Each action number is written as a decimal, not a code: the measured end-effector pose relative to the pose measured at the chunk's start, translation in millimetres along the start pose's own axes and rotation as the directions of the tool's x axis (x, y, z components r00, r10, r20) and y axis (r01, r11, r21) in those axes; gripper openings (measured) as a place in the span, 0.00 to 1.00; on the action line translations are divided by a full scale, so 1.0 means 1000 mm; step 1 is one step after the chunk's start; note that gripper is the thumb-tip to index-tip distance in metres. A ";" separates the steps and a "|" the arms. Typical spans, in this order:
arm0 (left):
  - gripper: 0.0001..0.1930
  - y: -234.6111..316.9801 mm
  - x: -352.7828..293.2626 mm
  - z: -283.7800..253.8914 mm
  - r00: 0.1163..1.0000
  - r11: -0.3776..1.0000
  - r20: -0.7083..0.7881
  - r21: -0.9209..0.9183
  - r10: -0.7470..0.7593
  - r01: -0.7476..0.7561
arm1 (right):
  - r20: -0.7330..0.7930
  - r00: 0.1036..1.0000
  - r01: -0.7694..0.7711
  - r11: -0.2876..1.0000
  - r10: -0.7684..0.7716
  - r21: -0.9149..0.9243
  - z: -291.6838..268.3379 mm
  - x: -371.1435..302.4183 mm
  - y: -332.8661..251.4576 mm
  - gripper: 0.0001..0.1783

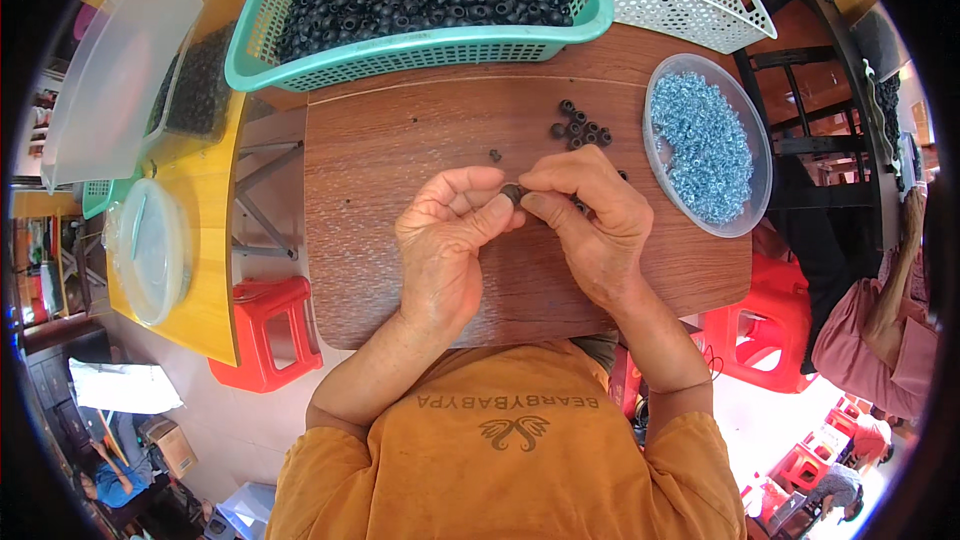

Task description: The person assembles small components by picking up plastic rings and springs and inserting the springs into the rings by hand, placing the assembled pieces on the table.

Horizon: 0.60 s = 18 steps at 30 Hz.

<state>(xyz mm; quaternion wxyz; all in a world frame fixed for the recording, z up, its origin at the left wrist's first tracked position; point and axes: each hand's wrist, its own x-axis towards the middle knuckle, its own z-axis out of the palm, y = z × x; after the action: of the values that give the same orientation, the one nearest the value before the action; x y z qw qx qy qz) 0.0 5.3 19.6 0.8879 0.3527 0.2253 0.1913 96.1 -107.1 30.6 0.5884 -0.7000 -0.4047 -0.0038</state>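
Above the near half of the brown wooden table, my two hands meet in front of me. My left hand is closed, its thumb and finger pinching a small dark round piece. From the other side, the thumb and forefinger of my right hand press together at that same piece; anything else between them is hidden. Just beyond my right hand lies a loose group of black ring-shaped pieces, several of them with visible holes. A tiny dark part rests beyond my left fingertips.
A teal basket heaped with black rings stands at the far side, beside a white perforated basket. At right is a clear tub of small blue translucent pieces. Red stools flank the table. A person sits at right.
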 end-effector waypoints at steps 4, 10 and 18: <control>0.10 -0.002 -0.002 0.002 1.000 0.999 0.004 0.042 0.014 -0.014 | 0.018 1.000 0.007 1.000 -0.007 -0.009 -0.002 -0.001 0.002 0.12; 0.08 -0.002 -0.002 0.001 0.999 0.994 -0.026 0.110 0.030 -0.027 | 0.095 0.990 0.121 0.975 -0.105 -0.188 -0.008 0.001 -0.004 0.12; 0.09 0.000 -0.001 -0.005 0.994 0.994 -0.025 -0.010 -0.105 0.105 | 0.069 0.995 -0.073 0.997 0.072 0.010 -0.009 0.004 -0.003 0.13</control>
<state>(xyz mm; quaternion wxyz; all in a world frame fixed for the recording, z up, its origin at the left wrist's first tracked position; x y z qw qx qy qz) -3.3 7.3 16.8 0.8952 0.3339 0.2543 0.1497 101.2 -112.0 37.5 0.5782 -0.7103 -0.3989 0.0442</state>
